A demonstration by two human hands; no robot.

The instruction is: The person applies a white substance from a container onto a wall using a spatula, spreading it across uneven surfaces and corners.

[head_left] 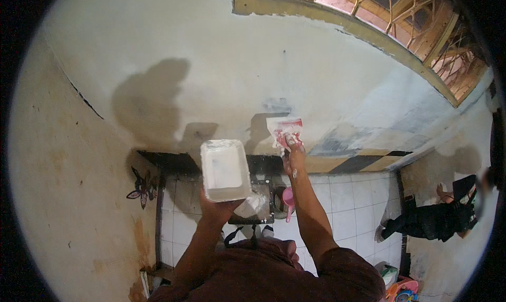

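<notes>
Head view: I look down along the wall toward the tiled floor, both my forearms reaching up and forward.
Left hand: my left hand is cupped under the white tray and closed round its base — the tray is held level, just off the wall, its inside smeared with white filler.
Right hand: my right hand is wrapped tight on the handle of the putty knife, whose wide blade lies against the wall just right of the tray.
Wall: smooth pale coat on the left, grey unfinished patches to the right beneath the window frame.
Doing it well: I judge the blade should stay at a shallow angle with even pressure — and the tray close beneath to catch drips.
Nearby: another person crouches by the right wall, well apart.
</notes>
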